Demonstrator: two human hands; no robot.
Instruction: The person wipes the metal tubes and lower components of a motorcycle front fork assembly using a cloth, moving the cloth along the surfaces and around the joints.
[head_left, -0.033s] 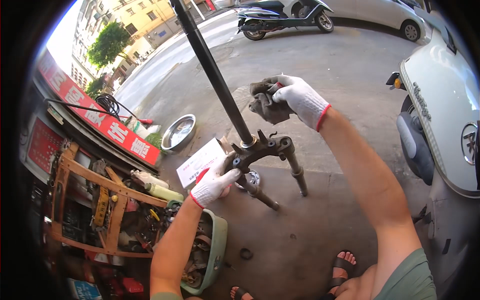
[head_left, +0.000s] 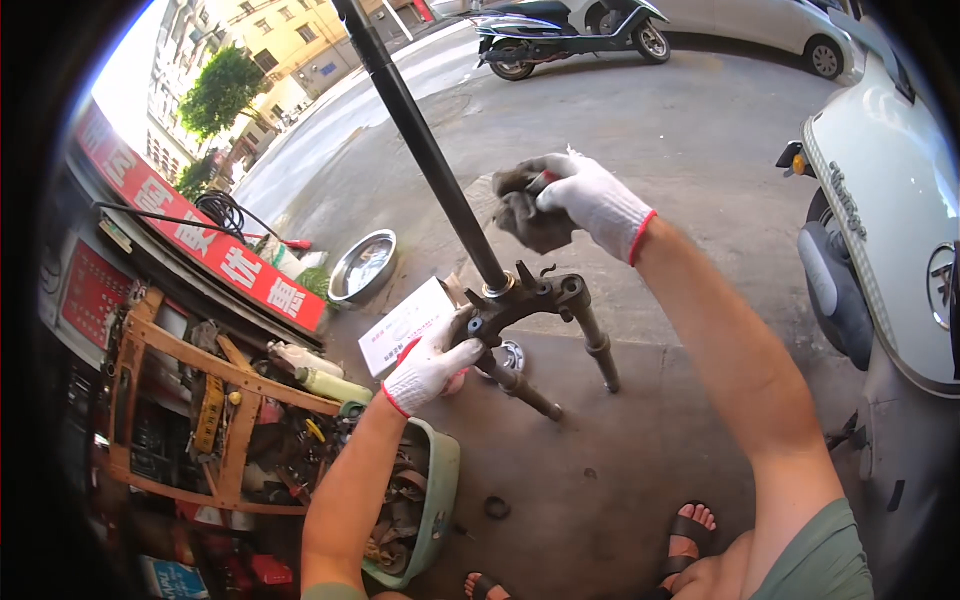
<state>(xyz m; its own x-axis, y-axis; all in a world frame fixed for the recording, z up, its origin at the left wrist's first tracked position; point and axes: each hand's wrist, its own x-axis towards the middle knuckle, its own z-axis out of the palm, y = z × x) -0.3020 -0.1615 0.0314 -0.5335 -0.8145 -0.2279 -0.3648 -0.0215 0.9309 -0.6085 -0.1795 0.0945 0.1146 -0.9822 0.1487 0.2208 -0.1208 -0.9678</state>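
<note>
A front fork [head_left: 515, 311] from a scooter or motorcycle stands before me, its long black steering tube [head_left: 430, 150] rising to the upper left and its two legs pointing down. My left hand [head_left: 432, 372], in a white knitted glove with a red cuff, is closed around the near left end of the fork's crossbar. To the right of the tube, apart from it, my right hand [head_left: 595, 200] in a matching glove grips a crumpled dark grey rag [head_left: 535, 212]. The fingers behind the rag are partly hidden.
A white box [head_left: 412, 325] and a metal basin [head_left: 362, 266] lie beyond my left hand. At left are a green tub [head_left: 440, 500] of parts and a wooden rack [head_left: 235, 440] of tools. A pale scooter [head_left: 885, 220] stands close at right. A black ring [head_left: 497, 508] lies on the ground.
My right hand has shifted very slightly left with the rag, toward the tube. My left hand keeps its hold on the fork.
</note>
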